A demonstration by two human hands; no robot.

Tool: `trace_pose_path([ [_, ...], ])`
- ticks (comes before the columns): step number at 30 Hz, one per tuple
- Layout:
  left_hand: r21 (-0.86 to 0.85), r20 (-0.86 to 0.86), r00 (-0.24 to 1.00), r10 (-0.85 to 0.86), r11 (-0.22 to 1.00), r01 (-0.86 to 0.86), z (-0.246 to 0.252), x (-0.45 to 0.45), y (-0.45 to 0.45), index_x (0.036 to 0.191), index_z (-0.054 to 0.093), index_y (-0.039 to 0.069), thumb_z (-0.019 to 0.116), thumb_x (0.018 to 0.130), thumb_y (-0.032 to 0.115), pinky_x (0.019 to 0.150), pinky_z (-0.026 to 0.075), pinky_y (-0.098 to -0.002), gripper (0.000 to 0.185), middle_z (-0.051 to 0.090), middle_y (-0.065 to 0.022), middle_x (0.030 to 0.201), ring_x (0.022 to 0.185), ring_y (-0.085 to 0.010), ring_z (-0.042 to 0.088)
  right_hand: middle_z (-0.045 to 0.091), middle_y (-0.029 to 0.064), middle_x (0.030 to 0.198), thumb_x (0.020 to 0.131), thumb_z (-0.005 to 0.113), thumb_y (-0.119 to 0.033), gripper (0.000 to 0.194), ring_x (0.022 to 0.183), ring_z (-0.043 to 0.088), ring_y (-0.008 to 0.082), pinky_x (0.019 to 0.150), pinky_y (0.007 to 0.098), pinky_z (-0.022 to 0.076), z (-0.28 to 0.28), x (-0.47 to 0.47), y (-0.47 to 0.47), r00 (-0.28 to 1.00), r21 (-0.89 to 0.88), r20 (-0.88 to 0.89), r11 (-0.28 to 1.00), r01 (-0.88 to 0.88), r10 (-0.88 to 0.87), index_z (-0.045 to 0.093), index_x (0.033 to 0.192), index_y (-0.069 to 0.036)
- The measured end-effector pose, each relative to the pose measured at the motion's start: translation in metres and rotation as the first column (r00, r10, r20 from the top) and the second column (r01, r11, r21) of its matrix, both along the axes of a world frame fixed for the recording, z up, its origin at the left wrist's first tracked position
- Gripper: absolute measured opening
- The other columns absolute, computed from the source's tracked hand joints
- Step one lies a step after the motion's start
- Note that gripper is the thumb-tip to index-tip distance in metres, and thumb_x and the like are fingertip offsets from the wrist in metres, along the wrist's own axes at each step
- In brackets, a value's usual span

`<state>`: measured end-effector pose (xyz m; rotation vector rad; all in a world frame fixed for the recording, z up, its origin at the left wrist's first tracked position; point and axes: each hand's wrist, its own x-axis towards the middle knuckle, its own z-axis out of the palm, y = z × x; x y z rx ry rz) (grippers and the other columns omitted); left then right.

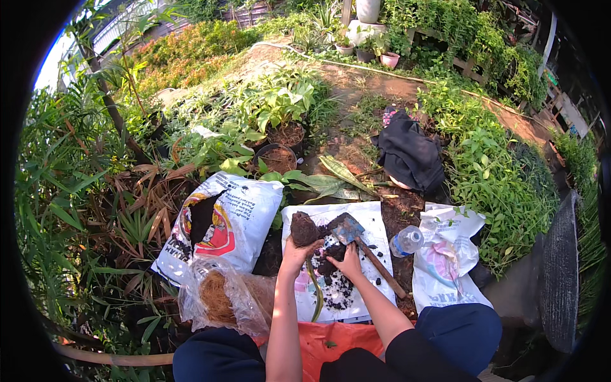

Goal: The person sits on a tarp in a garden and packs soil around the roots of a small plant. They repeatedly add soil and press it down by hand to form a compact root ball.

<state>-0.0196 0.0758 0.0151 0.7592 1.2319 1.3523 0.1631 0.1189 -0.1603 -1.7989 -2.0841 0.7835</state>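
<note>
My left hand (297,254) grips a plant's soil-caked root ball (304,230), which is turned upward, with its long green leaf (316,291) hanging below over a white printed sheet (374,296). To the right, my right hand (349,263) has its fingers spread at a heap of dark soil (335,255) on the sheet; whether it holds a clump cannot be told. A garden trowel (347,229) with a worn blue blade and wooden handle lies just beyond that hand, its handle slanting down to the right.
An opened bag of potting soil (255,200) and a clear plastic bag of coconut fibre (217,296) lie left. On the right are a plastic bottle (406,240) and a crumpled white bag (446,267). Cut variegated leaves (346,176), a black cloth (410,150) and potted plants (277,158) lie beyond.
</note>
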Motion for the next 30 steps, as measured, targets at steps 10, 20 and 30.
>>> trace_pose_path([
  [10,0.016,0.075,0.997,0.023,1.0,-0.025,-0.011,0.007,0.001,0.094,0.053,-0.001,0.071,0.071,0.006,0.064,0.051,-0.0267,0.03,0.062,-0.007,0.082,0.072,-0.0144,0.062,0.051,0.0137,0.119,0.08,0.057,-0.015,0.034,0.113,0.046,0.031,0.097,0.0381,0.0364,0.001,-0.03,-0.041,0.967,0.229,-0.012,0.942,-0.244,0.253,0.057,0.114,-0.013],
  [20,0.005,0.042,0.997,0.063,0.998,-0.064,0.003,0.007,-0.008,0.093,0.052,0.003,0.078,0.065,0.009,0.057,0.044,-0.0243,0.038,0.061,-0.0037,0.077,0.067,-0.0124,0.059,0.064,0.0122,0.095,0.071,0.066,-0.005,0.023,0.087,0.06,0.0249,0.079,0.0315,0.0466,-0.005,0.003,-0.035,0.859,-0.053,-0.499,0.994,0.1,-0.113,0.068,0.094,-0.008],
  [30,-0.03,-0.001,0.996,0.09,0.995,-0.09,0.004,0.007,-0.008,0.095,0.052,0.003,0.077,0.065,0.008,0.061,0.046,-0.0259,0.04,0.061,-0.0034,0.082,0.072,-0.0127,0.06,0.052,0.0188,0.112,0.081,0.057,-0.018,0.034,0.108,0.047,0.0334,0.091,0.0404,0.0373,0.004,0.054,-0.048,0.989,0.25,-0.136,0.964,0.092,-0.059,0.052,0.109,0.0],
])
